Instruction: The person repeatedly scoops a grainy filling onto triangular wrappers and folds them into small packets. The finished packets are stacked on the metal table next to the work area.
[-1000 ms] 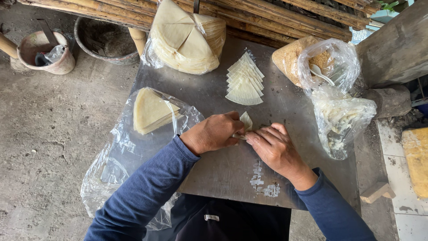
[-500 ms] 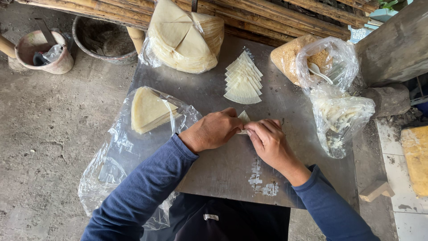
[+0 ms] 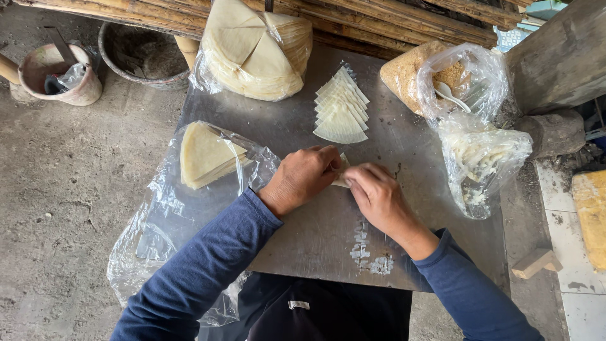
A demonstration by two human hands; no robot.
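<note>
Both hands, left and right, are now closed tighter around the small wrapper; folding has seemingly advanced.

The surface is dull grey sheet metal, smooth but scuffed, with whitish smears near its front edge. The folded wrapper pinched between both hands is a thin, pale, matt dough sheet, like the fanned wedges and the stacks in glossy, crinkled clear plastic bags. The sleeves are soft blue knit cloth, the floor rough concrete, the poles dry bamboo.
</note>
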